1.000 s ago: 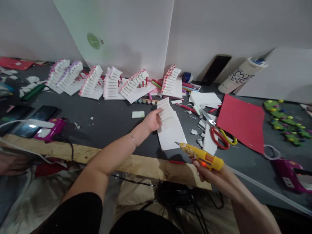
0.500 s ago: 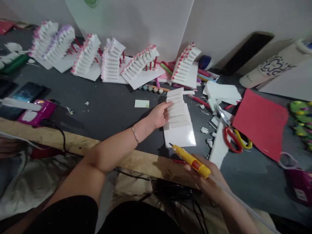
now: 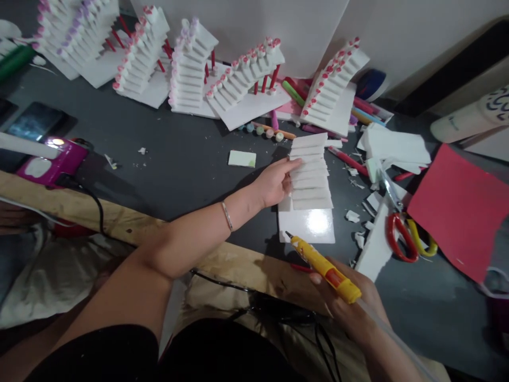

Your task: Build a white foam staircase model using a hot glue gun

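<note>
Head view: the left hand lies flat with the fingers close together, resting on a white stepped foam piece. This piece sits on a glossy white board. The right hand is closed around a yellow glue gun, with the nozzle just beside the board's lower-left corner. Compared with the earlier frame, the stepped piece sits squarer on the board and the view is tilted lower. White foam stair models stand beyond the board. Red-handled scissors lie to its right.
</note>
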The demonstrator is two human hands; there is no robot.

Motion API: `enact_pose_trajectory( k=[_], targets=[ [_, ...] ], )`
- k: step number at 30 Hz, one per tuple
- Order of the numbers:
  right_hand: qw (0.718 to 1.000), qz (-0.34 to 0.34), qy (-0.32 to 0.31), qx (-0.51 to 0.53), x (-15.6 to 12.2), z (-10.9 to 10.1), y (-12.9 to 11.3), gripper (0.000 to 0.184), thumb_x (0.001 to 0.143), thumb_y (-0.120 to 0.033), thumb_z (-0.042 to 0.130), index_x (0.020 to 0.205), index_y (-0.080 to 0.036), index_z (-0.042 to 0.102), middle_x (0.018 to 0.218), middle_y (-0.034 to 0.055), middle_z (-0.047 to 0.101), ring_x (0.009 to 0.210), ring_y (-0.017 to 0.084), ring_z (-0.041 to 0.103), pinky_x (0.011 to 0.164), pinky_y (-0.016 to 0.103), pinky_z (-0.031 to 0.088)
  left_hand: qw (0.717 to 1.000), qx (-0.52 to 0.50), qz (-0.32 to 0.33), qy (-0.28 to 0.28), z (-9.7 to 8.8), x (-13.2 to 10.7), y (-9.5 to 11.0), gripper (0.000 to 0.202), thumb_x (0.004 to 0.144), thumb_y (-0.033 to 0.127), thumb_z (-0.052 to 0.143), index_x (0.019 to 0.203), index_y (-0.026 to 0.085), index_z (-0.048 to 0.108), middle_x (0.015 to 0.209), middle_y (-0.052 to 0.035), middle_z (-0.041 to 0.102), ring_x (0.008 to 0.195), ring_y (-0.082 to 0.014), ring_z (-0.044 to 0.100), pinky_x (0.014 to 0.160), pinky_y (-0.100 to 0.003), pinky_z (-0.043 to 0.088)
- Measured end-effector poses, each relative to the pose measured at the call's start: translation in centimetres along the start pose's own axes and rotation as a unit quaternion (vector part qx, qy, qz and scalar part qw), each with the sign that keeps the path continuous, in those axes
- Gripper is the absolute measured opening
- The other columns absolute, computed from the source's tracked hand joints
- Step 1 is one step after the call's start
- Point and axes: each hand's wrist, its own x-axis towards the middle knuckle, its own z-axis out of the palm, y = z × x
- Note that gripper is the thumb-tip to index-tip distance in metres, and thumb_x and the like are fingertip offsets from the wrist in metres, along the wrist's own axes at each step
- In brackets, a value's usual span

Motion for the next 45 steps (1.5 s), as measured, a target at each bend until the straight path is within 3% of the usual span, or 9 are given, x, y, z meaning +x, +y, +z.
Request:
enact_pose_trajectory(
  k=[6,14,18,32,39,45],
  targets=[
    [1.0,-0.012,-0.01,0.002,0.0,0.1,0.1,0.046,0.092,-0.058,0.05,0.064,-0.021,0.055,0.058,0.0012,0.061,0.047,0.014,0.053,0.046,0.026,0.037,1.0,-0.005,-0.009,-0.001,0.3,-0.3,0.2,0.007,0.087,0.014,0.063,0.092,0.017,0.066,0.067,0.0008,0.065,0.058,-0.0108,0.057,0.061,-0.023,0.045],
    [0.999,-0.029,-0.005,-0.023,0.2,0.0,-0.1,0.05,0.092,-0.061,0.049,0.061,-0.023,0.049,0.05,-0.0019,0.052,0.041,0.012,0.045,0.043,0.026,0.032,1.0,0.009,-0.01,-0.005,0.1,-0.2,0.1,0.009,0.087,0.017,0.065,0.095,0.018,0.068,0.062,0.0017,0.062,0.057,-0.0108,0.056,0.06,-0.023,0.045],
    [0.999,-0.03,-0.011,-0.021,0.1,0.0,0.1,0.048,0.093,-0.06,0.049,0.062,-0.022,0.052,0.051,-0.0015,0.054,0.043,0.012,0.048,0.044,0.025,0.032,1.0,0.012,-0.01,-0.013,0.1,-0.3,0.1,0.008,0.089,0.017,0.062,0.096,0.019,0.067,0.063,0.002,0.063,0.055,-0.0099,0.054,0.059,-0.022,0.045],
    [0.999,0.027,0.008,-0.044,-0.3,-0.4,-0.6,0.051,0.093,-0.063,0.045,0.067,-0.022,0.059,0.057,0.0021,0.06,0.049,0.015,0.052,0.05,0.029,0.036,1.0,0.012,-0.01,0.007,0.2,-0.4,0.2,0.024,0.086,0.018,0.065,0.11,0.021,0.067,0.076,-0.0002,0.069,0.066,-0.0113,0.06,0.061,-0.022,0.044],
    [0.998,0.029,0.009,-0.061,-0.3,-0.8,-0.6,0.056,0.093,-0.066,0.041,0.064,-0.023,0.059,0.054,0.0019,0.058,0.048,0.016,0.053,0.051,0.029,0.037,1.0,0.015,-0.001,0.008,0.1,-0.2,0.1,0.018,0.085,0.016,0.066,0.102,0.019,0.069,0.074,-0.0006,0.067,0.063,-0.012,0.059,0.06,-0.024,0.042],
    [0.997,0.039,0.017,-0.06,-0.5,-1.0,-0.3,0.054,0.092,-0.066,0.044,0.062,-0.022,0.057,0.051,0.0004,0.055,0.045,0.015,0.05,0.05,0.028,0.035,1.0,0.025,-0.001,0.004,-0.1,-0.1,0.0,0.023,0.085,0.018,0.067,0.108,0.019,0.069,0.077,-0.0005,0.069,0.069,-0.0125,0.062,0.065,-0.024,0.045]
  ],
)
